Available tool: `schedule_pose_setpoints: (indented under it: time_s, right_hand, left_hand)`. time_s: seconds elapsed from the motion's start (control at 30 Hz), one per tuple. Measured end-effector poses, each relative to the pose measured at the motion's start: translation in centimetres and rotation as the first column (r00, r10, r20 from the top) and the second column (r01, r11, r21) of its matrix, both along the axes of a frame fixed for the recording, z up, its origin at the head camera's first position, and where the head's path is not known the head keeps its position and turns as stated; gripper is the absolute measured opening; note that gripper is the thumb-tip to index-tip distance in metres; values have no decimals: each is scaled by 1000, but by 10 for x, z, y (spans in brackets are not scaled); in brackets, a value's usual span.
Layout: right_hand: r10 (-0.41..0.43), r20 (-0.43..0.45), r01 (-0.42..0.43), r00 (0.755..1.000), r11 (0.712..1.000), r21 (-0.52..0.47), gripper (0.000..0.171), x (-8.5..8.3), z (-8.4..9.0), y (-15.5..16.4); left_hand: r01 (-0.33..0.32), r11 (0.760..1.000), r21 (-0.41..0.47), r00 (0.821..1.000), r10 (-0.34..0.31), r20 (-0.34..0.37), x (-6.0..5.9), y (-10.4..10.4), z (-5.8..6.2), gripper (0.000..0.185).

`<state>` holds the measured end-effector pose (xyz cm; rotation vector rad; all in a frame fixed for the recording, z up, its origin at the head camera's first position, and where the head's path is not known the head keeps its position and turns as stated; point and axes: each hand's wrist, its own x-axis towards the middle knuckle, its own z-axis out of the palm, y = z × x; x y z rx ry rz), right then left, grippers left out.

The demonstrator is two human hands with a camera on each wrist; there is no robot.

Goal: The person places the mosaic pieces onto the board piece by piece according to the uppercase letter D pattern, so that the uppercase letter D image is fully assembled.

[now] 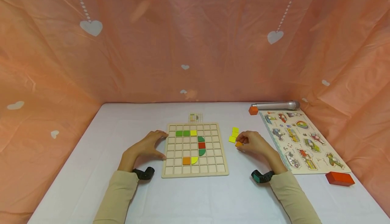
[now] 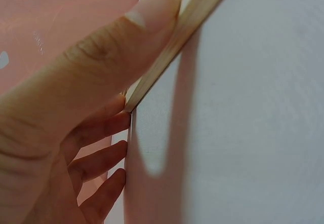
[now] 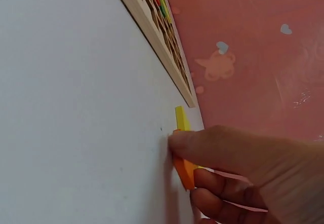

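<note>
My left hand (image 1: 147, 146) rests against the left side of a wooden grid board (image 1: 195, 176), thumb and fingers spread apart along its edge. In the left wrist view the thumb (image 2: 157, 13) touches the board's rim. Thumb and fingers of my right hand (image 1: 254, 143) pinch an orange tile (image 3: 183, 169) to the right of the board. Close beside those fingertips lie a few yellow square tiles (image 1: 235, 129). On the grid sit green squares (image 1: 182, 133), a yellow square (image 1: 193, 133), green rounded pieces (image 1: 201, 152), a red square (image 1: 202, 145), an orange square (image 1: 186, 160) and a yellow rounded piece (image 1: 194, 160).
A small pattern card (image 1: 195, 117) lies behind the board. To the right is a vehicle picture puzzle (image 1: 292, 149), with a silver microphone (image 1: 274, 105) and an orange block (image 1: 253, 110) at its far end. A red block (image 1: 339, 178) lies at its near corner.
</note>
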<state>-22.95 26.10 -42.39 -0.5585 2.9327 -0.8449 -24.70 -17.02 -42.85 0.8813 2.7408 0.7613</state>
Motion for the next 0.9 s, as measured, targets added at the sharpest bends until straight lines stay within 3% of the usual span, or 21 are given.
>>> schedule_pose_setpoints:
  time_s: [0.17,0.4,0.57,0.73,0.9]
  right_hand:
    - [8,11,-8,1000,1000,4,21,0,1,0]
    - [78,-107,-89,991,991,-102,24,3,4,-17]
    - [150,-180,-178,972,972,-151,25,4,8,-46]
    - [213,-185,-247,959,951,-184,26,9,15,-82]
    - [283,-234,-330,930,924,-194,24,13,15,-113]
  left_hand:
    - [-3,1000,0,1000,3,-1,1,0,-1,87]
    - [9,1000,-4,1000,-9,-25,0,-3,-2,88]
    - [10,1000,-15,1000,-11,-29,0,-3,-2,88]
    - [11,1000,-11,999,-12,-32,0,-2,-2,88]
    - [9,1000,-9,1000,-9,-28,-1,-3,-1,88]
